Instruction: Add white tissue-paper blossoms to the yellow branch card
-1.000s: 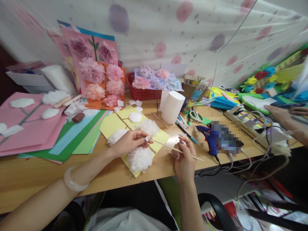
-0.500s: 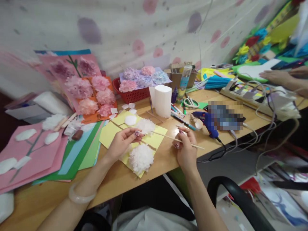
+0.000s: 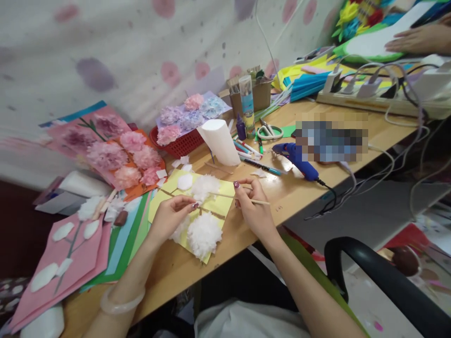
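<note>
My right hand (image 3: 254, 203) is closed on a thin wooden stick (image 3: 225, 195), whose far end reaches the upper white paper flower (image 3: 204, 188). My left hand (image 3: 174, 215) is pinched at the left of that flower; what its fingertips hold, if anything, is too small to make out. Beneath both flowers lies a yellow card (image 3: 227, 180) with brown lines on it. A fuller white paper flower (image 3: 205, 235) sits on its lower part, and a flat white paper disc (image 3: 184, 182) near its upper left.
Beyond the card stand a white paper roll (image 3: 220, 141) and a red basket (image 3: 179, 146). A blue glue gun (image 3: 296, 159) lies at right with its cord, near scissors (image 3: 269, 130) and a power strip (image 3: 369, 101). Pink cards (image 3: 82, 253) lie left. Another person's hand (image 3: 408, 41) is at upper right.
My right hand has come leftward with the stick, whose end now overlaps the upper flower more. My left hand stays pinched beside that flower. The camera view has tilted.
</note>
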`<state>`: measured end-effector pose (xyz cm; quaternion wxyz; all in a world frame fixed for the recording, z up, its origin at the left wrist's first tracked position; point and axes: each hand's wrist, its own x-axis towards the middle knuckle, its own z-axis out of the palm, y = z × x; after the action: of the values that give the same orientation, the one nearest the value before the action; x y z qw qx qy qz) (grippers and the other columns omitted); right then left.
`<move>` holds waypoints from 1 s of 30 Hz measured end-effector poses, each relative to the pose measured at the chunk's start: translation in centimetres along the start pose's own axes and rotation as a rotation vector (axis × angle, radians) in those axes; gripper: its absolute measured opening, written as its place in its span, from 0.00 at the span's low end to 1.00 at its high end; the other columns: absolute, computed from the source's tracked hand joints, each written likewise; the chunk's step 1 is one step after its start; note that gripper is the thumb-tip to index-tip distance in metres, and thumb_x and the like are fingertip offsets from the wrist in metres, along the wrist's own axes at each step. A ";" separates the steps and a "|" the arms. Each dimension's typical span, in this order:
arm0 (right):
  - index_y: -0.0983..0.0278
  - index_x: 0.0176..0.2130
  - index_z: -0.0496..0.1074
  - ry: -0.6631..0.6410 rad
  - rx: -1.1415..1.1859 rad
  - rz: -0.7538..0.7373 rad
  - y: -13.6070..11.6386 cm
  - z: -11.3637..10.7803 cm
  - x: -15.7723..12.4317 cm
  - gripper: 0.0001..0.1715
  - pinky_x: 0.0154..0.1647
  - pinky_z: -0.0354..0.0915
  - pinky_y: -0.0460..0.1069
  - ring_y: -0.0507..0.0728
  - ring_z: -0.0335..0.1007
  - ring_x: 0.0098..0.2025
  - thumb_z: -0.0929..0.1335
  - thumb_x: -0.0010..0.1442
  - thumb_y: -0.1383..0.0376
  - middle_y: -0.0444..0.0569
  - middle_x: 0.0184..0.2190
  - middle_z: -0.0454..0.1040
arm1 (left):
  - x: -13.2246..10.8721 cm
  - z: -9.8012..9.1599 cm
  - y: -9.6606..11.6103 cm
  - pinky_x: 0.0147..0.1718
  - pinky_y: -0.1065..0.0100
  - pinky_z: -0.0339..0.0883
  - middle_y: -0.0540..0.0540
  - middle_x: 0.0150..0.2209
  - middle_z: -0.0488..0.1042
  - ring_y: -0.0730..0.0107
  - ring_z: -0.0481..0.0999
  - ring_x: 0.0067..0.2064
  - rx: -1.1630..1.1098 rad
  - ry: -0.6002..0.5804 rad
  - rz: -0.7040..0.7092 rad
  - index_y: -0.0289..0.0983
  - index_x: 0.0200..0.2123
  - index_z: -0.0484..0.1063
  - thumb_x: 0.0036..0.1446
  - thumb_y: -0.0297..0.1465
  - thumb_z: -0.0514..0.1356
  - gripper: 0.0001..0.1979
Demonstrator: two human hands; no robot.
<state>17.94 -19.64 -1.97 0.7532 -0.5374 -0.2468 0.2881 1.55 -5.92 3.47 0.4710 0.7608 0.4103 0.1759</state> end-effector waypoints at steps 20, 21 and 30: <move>0.59 0.44 0.61 -0.026 -0.084 0.031 -0.4 -0.1 -0.4 0.13 0.25 0.55 0.47 0.52 0.59 0.21 0.61 0.67 0.53 0.34 0.18 0.62 | 2.2 2.0 0.7 0.37 0.65 0.70 0.46 0.32 0.83 0.62 0.81 0.34 0.692 0.075 0.242 0.38 0.33 0.78 0.54 0.37 0.58 0.11; 0.59 0.44 0.61 -0.039 -0.100 0.029 -0.4 -0.1 -0.4 0.14 0.26 0.56 0.47 0.52 0.60 0.21 0.61 0.67 0.52 0.34 0.18 0.62 | 2.2 2.0 0.8 0.37 0.65 0.70 0.46 0.32 0.83 0.62 0.81 0.34 0.687 0.072 0.242 0.39 0.33 0.78 0.54 0.37 0.59 0.11; 0.59 0.45 0.61 -0.085 -0.205 -0.001 -0.2 0.1 -0.2 0.14 0.27 0.55 0.47 0.52 0.61 0.22 0.62 0.67 0.53 0.34 0.19 0.61 | 1.9 1.2 0.0 0.45 0.60 0.72 0.42 0.42 0.81 0.58 0.80 0.43 0.683 0.124 0.362 0.37 0.44 0.73 0.52 0.36 0.61 0.16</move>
<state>17.74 -19.80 -1.80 0.6833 -0.5987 -0.3069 0.2837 3.51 -5.14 2.64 0.1263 0.9218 0.3322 0.1549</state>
